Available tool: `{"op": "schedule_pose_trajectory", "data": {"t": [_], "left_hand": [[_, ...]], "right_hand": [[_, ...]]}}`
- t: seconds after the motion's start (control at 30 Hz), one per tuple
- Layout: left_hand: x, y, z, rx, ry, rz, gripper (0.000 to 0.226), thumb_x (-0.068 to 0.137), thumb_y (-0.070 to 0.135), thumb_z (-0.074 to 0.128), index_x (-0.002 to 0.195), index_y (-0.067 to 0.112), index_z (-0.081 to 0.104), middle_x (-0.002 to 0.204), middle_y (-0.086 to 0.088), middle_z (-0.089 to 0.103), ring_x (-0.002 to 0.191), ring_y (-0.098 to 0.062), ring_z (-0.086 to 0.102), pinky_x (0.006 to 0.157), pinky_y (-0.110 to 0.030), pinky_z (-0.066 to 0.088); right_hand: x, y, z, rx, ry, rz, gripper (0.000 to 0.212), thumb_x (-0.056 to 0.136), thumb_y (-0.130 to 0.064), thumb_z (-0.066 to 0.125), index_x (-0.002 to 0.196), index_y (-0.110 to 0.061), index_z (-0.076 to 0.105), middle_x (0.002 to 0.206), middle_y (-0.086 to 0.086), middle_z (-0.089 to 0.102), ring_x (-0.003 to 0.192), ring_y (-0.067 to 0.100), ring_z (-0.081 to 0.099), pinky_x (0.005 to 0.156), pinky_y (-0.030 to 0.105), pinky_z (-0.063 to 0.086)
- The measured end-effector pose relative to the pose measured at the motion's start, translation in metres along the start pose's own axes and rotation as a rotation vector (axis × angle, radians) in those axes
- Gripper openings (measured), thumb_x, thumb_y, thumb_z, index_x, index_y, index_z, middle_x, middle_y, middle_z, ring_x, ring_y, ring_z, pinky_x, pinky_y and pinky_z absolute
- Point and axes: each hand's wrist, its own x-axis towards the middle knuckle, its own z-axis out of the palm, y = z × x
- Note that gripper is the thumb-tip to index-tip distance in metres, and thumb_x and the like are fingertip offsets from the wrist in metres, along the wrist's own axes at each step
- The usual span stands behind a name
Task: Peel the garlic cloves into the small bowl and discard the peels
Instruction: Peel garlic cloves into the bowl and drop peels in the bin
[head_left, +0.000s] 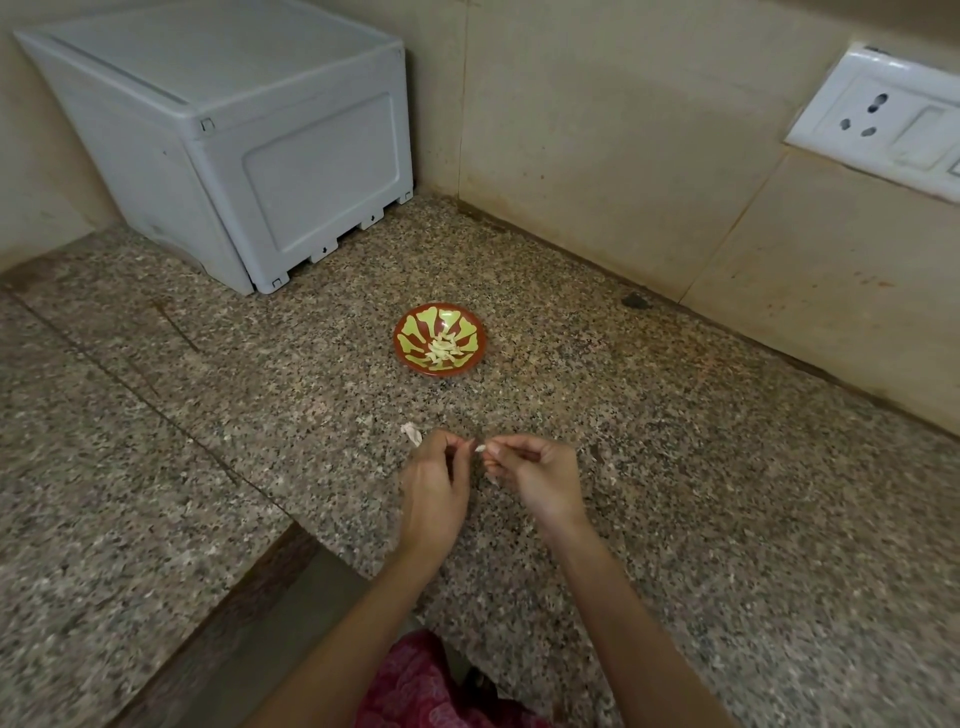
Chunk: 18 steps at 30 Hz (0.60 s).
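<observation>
Your left hand (436, 483) and right hand (540, 478) meet low over the counter (675, 467). Right fingertips pinch a clove (480, 447). Left fingers, curled, nip its other end. The bowl (402, 338) stands farther back on the counter, apart from both hands, with peeled cloves (441, 351) heaped in its middle. One peel (410, 432) lies just beside your left hand.
</observation>
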Motion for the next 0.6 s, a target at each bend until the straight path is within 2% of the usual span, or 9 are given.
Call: {"op": "schedule_pose_trajectory", "data": {"t": [0.13,0.27,0.43,0.5,0.6], "left_hand": [[0.006,-0.002,0.001,-0.065,-0.001,-0.099,0.012,0.098,0.013,0.052,0.087,0.011,0.058,0.071,0.002,0.058,0.057,-0.011,0.050,0.051,-0.018,0.035],[0.004,0.007,0.000,-0.008,-0.017,-0.044,0.010,0.097,0.011,0.053,0.088,0.011,0.057,0.067,0.007,0.052,0.054,-0.005,0.045,0.049,-0.014,0.036],[0.011,-0.005,0.000,0.014,-0.054,-0.079,0.009,0.098,0.011,0.052,0.092,0.008,0.059,0.070,0.003,0.057,0.053,-0.011,0.049,0.046,-0.018,0.038],[0.011,0.001,0.001,-0.007,-0.066,-0.084,0.009,0.097,0.010,0.052,0.092,0.007,0.059,0.068,0.004,0.056,0.052,-0.012,0.049,0.048,-0.016,0.042],[0.006,0.010,0.000,-0.003,-0.060,-0.042,0.008,0.097,0.009,0.053,0.089,0.008,0.057,0.067,0.009,0.052,0.056,-0.003,0.047,0.054,-0.010,0.041]], "right_hand": [[-0.001,0.002,0.005,-0.071,0.010,-0.086,0.014,0.085,-0.001,0.073,0.088,-0.015,0.076,0.084,0.002,0.077,0.079,0.018,0.074,0.078,0.031,0.060],[0.002,0.003,0.004,-0.088,0.052,-0.080,0.013,0.085,-0.003,0.072,0.095,-0.010,0.076,0.088,0.000,0.077,0.080,0.014,0.074,0.079,0.030,0.060],[-0.001,0.005,0.002,-0.064,0.010,-0.098,0.017,0.085,0.000,0.072,0.088,-0.016,0.076,0.089,0.002,0.077,0.081,0.018,0.074,0.078,0.030,0.060],[0.003,0.006,0.000,-0.062,0.027,-0.081,0.015,0.085,-0.001,0.072,0.091,-0.013,0.077,0.089,0.002,0.077,0.083,0.019,0.074,0.081,0.033,0.060],[0.007,0.008,0.002,-0.062,0.059,-0.056,0.012,0.087,-0.002,0.071,0.094,-0.011,0.076,0.088,0.002,0.077,0.083,0.018,0.074,0.082,0.035,0.060]]}}
